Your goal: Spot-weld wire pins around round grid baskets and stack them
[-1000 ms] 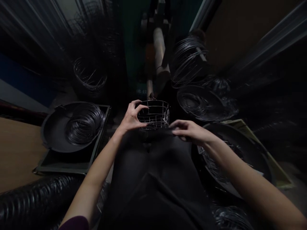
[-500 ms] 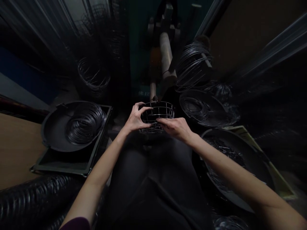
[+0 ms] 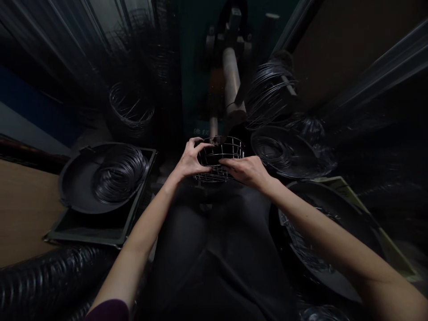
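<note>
Biggest change on my feed: the right hand was out at the near right edge of the wire basket a second ago, with a thin bit of wire by its fingertips; now it's in across the near side, fingers laid along the wires. I can't tell if they pinch anything, and can't pick that bit of wire out any more. Left hand hasn't changed: thumb and fingers clamped around the basket's left side, thumb low, forefinger up by the rim. Basket is mid-view, above the dark cloth over the lap, and sits slightly higher than half a second back. Its far rim overlaps the tip of the machine's lower rod from my angle; can't confirm contact. My read: left steadies, right does the fine work, and the basket is now controlled from both sides. Side stock looks the same: left pan with its wire coil, right pan holding loose wire pieces, partly hidden by the right forearm.
</note>
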### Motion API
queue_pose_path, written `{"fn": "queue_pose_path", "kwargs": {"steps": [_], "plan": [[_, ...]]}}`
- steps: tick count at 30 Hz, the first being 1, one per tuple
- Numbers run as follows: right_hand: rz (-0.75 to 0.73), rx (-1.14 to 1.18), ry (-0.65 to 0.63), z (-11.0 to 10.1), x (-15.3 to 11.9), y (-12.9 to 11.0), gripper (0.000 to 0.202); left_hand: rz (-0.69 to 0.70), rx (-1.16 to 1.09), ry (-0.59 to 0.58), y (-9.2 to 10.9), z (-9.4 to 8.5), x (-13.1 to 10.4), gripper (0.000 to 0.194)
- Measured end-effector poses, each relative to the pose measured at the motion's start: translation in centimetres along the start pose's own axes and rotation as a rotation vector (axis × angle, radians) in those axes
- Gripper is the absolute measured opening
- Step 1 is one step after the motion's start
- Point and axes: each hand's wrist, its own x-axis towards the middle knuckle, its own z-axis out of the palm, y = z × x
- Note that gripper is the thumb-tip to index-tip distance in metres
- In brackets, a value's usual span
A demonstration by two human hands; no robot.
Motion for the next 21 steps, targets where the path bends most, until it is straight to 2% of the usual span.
{"fn": "queue_pose_path", "kwargs": {"steps": [5, 9, 12, 21], "plan": [[0.037, 0.044, 0.019, -0.3, -0.5, -0.1, 0.03, 0.016, -0.035, 0.008, -0.3, -0.2, 0.4, 0.069], [0.135, 0.061, 0.144, 0.3, -1.2, 0.3, 0.025, -0.01, -0.043, 0.022, -0.6, -0.2, 1.0, 0.07], [0.197, 0.053, 0.224, 0.8, -0.7, 1.1, 0.022, -0.036, -0.051, 0.029, -1.0, -0.2, 2.0, 0.071], [0.265, 0.119, 0.296, 1.7, 1.4, 2.5, 0.022, -0.021, -0.036, 0.023, -2.5, -0.8, 4.6, 0.072]]}}
